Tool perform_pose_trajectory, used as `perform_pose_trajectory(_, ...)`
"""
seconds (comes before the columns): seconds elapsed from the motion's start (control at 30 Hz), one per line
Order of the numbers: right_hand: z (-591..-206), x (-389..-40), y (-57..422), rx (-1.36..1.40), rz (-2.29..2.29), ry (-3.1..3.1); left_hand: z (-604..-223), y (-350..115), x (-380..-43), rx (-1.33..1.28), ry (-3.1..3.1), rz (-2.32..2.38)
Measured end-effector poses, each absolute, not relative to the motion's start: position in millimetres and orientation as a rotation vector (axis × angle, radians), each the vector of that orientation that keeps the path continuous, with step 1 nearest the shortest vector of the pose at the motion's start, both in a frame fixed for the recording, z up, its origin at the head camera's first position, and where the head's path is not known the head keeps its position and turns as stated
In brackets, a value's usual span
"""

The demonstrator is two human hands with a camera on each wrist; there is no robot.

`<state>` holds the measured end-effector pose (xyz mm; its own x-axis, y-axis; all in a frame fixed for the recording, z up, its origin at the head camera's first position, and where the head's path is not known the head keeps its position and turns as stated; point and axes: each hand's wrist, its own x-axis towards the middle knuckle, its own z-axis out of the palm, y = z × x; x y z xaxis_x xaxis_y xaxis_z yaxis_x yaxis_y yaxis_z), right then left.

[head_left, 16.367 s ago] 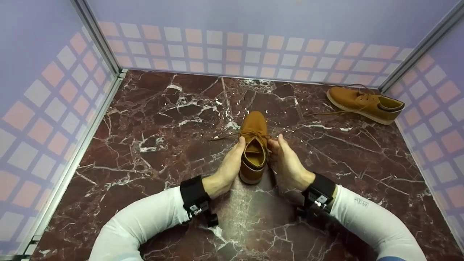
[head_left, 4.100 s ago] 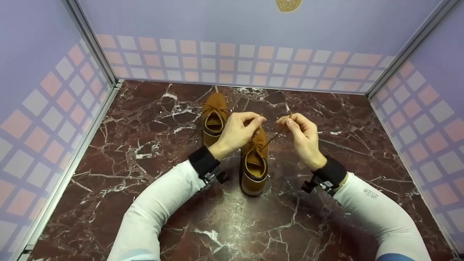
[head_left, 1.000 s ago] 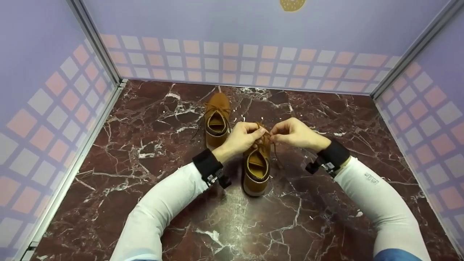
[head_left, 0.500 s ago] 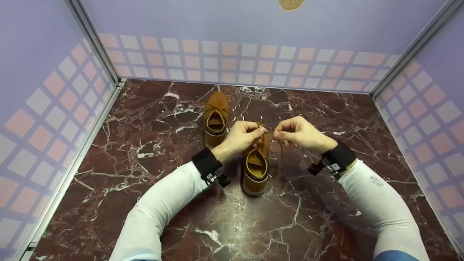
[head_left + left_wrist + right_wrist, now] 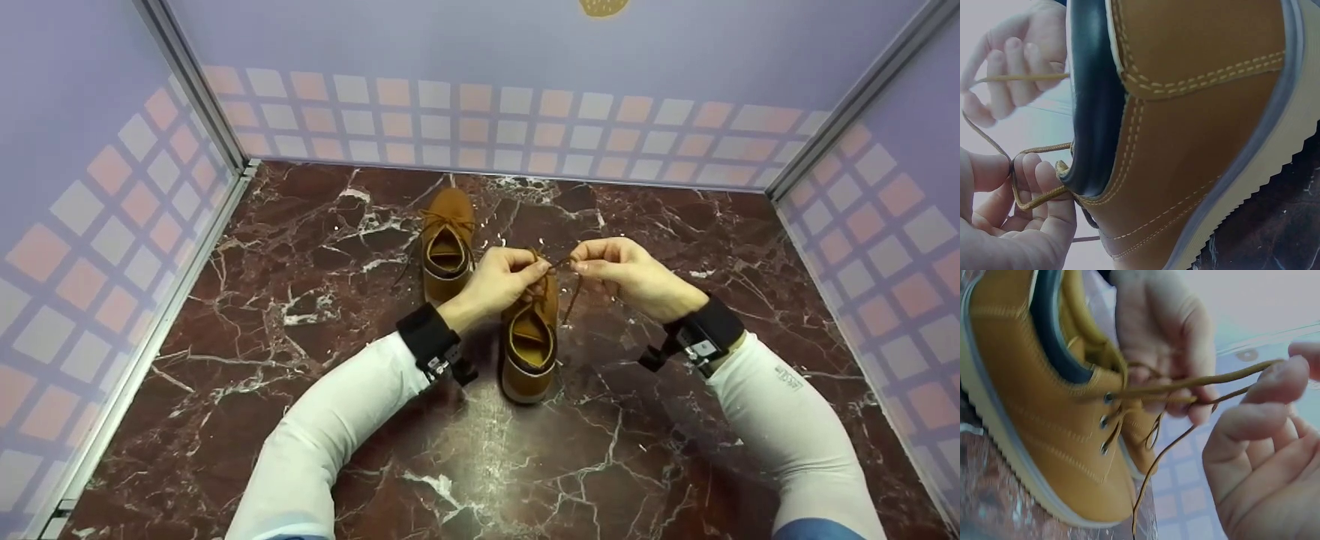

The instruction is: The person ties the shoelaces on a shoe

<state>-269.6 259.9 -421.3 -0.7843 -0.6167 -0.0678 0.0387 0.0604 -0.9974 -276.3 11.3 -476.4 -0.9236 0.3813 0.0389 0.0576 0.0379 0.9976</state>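
A tan leather lace-up shoe (image 5: 529, 375) stands upright on the floor, toe pointing away from me. Above its front, my left hand (image 5: 491, 285) pinches a looped brown shoelace (image 5: 1044, 198) between thumb and fingers. To the right, my right hand (image 5: 637, 279) pinches another stretch of shoelace (image 5: 1185, 386) between thumb and forefinger. The lace spans the short gap between the hands, and a loose end hangs below the right one. In the head view the left hand covers part of the shoe's lacing.
A matching shoe (image 5: 450, 206) with its lace tied stands ahead and to the left, beside my left hand. Dark red marble-patterned floor (image 5: 300, 390) surrounds both shoes. Lilac panels with a checked band (image 5: 476, 127) enclose the back and sides.
Earlier the tied shoe stood centrally and the other lay at the back right; now they stand side by side. In the last second my right hand drew slightly rightward with the lace.
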Motion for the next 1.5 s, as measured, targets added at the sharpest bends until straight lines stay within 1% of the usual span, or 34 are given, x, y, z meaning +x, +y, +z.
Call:
perform_pose_trajectory(0.2, -415.2, -260.3, 259.5, -0.751, -1.829, 1.886, -476.1, 9.8, -277.6, 0.457, 2.081, 1.982)
perform_pose_trajectory(0.5, -426.9, -256.3, 251.8, -1.151, -1.813, 2.267, -473.7, 9.6, -277.7, 0.46, 2.074, 1.977)
perform_pose_trajectory(0.73, -431.7, -252.8, 244.7, -1.307, -1.758, 2.391, -471.6, 7.6, -277.5, 0.459, 2.095, 1.946)
perform_pose_trajectory(0.97, -441.7, -253.4, 238.2, -1.508, -1.537, 2.543, -472.4, 6.8, -277.0, 0.452, 2.142, 1.928)
perform_pose_trajectory(1.2, -460.0, -257.1, 233.8, -1.819, -1.09, 2.792, -473.1, 5.5, -277.3, 0.471, 2.15, 1.934)
perform_pose_trajectory(1.4, -472.4, -257.0, 228.0, -1.915, -0.872, 2.864, -473.0, 4.3, -277.3, 0.491, 2.237, 1.892)
perform_pose_trajectory(1.5, -473.4, -253.4, 226.2, -2.013, -0.814, 2.87, -472.2, 4.9, -277.4, 0.481, 2.22, 1.896)
